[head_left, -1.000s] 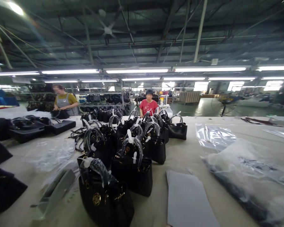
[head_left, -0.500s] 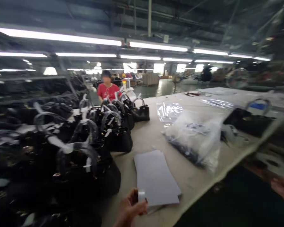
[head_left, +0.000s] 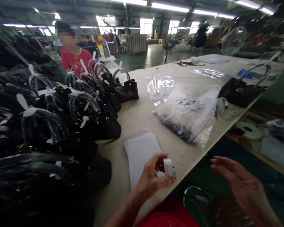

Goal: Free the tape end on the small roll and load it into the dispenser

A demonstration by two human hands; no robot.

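Observation:
My left hand [head_left: 153, 175] grips a small roll of whitish tape [head_left: 168, 167] between thumb and fingers, above the near end of a stack of white paper sheets [head_left: 142, 148]. Off the table's edge on the right, my right hand [head_left: 239, 179] is raised with fingers extended and the palm turned toward the left hand; nothing is in it. Beyond the paper lies a clear plastic bag [head_left: 191, 110] with dark items inside and handwriting on it.
Black handbags [head_left: 104, 126] with wrapped handles crowd the left side. Another black handbag [head_left: 241, 91] and a white tape dispenser [head_left: 223, 107] sit at the right edge. A person in a red shirt [head_left: 77, 60] stands beyond the bags. Flat plastic sleeves [head_left: 159, 86] lie farther back.
The view has tilted down and come closer to the table. My left hand has moved right with the tape roll. My right hand has come further into view, raised.

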